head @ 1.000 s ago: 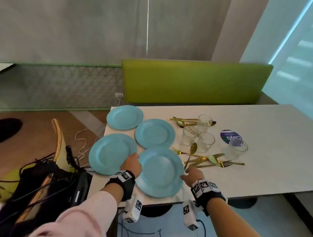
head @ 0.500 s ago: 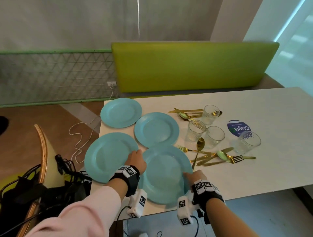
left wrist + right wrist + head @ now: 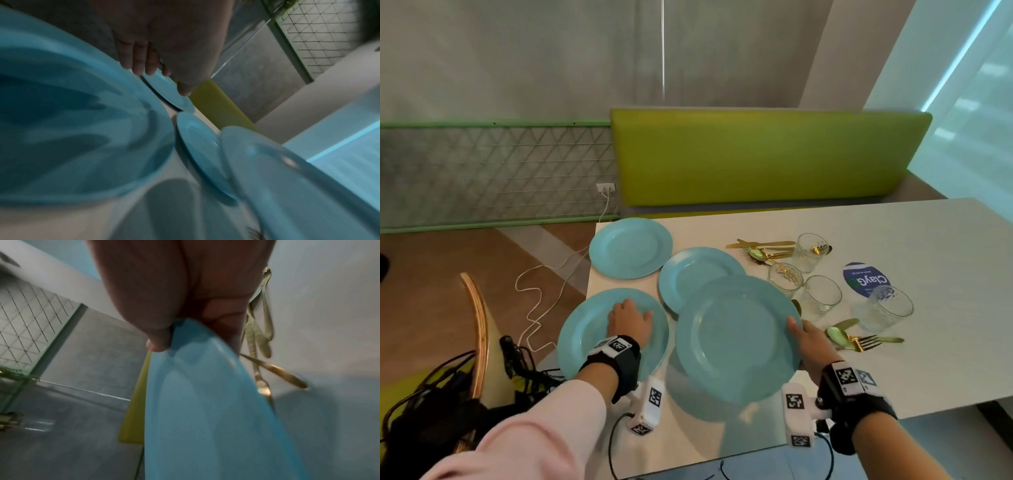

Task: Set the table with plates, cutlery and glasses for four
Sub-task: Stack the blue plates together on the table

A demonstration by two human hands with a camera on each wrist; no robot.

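**One plate up off the table, three down**

Right hand [image 3: 808, 337] pinches the rim of the lifted blue plate [image 3: 736, 337]: thumb on top of the edge, fingers underneath. The right wrist view confirms it, thumb tip [image 3: 157, 344] pressed on the rim. The plate is held clear of the white table [image 3: 928, 342], its shadow on the surface below, and its far edge overlaps the middle plate [image 3: 688, 270] from this angle.

Left hand [image 3: 628, 318] rests palm down on the near-left plate [image 3: 585, 329], which sits flat at the table's left end and sticks out a little past the edge. Fingers look loosely laid on it, not gripping (left wrist view is blurry, so finger detail is soft).

Fourth plate [image 3: 630, 247] sits flat at the far-left corner, just beside the middle one.

Four clear glasses: one [image 3: 810, 251] at the back, two [image 3: 786, 277] [image 3: 822, 296] close together in front of it, one [image 3: 887, 308] to the right, partly over a blue round sticker [image 3: 859, 277].

Gold cutlery in two heaps: one [image 3: 763, 248] behind the glasses, one [image 3: 856, 339] just right of the right hand, with a fork and spoon readable.

Green bench back [image 3: 756, 154] behind the table. Wooden chair [image 3: 477, 325] and a tangle of black cables [image 3: 431, 404] on the left.
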